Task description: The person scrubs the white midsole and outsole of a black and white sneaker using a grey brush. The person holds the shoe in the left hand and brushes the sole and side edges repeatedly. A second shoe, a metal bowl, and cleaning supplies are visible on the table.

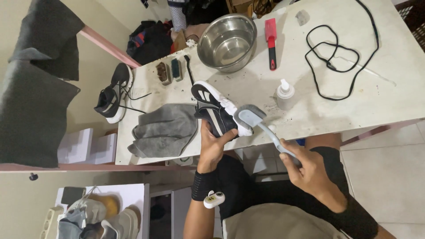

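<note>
Holding entry: black-and-white laced sneaker [217, 110], gripped in the left hand [211, 146] at the near edge of the pale speckled surface [398, 88], sole turned toward the brush. Fingers of the left hand wrap the upper from below, thumb across the side; grasp looks firm.

Right hand [310, 172]: fingers clenched round the handle of a grey long-handled scrubbing brush [259, 121], its head touching the white sole rim.

Handling, as judged: sneaker light; upper soft and yielding, sole stiffer and rubbery, likely slippery if wet. Best hold appears to be the midfoot or inside the collar, leaving the sole edge exposed. Brush rigid plastic, light, held well back on the handle.

Adjacent items:
- grey crumpled cloth [166, 128], just beside the sneaker, overhanging the near edge.
- stainless steel bowl [227, 42], beyond the sneaker.
- small white pump bottle [285, 94], near the brush head; upright, may tip easily.
- red-handled brush [271, 42] beside the bowl.
- black coiled cable [341, 57], well apart on the right.
- second dark sneaker [114, 93], perched at the far-left edge, laces trailing.

Open room: bare stretch between the bottle and the cable; free space off the near edge, above the lap.
</note>
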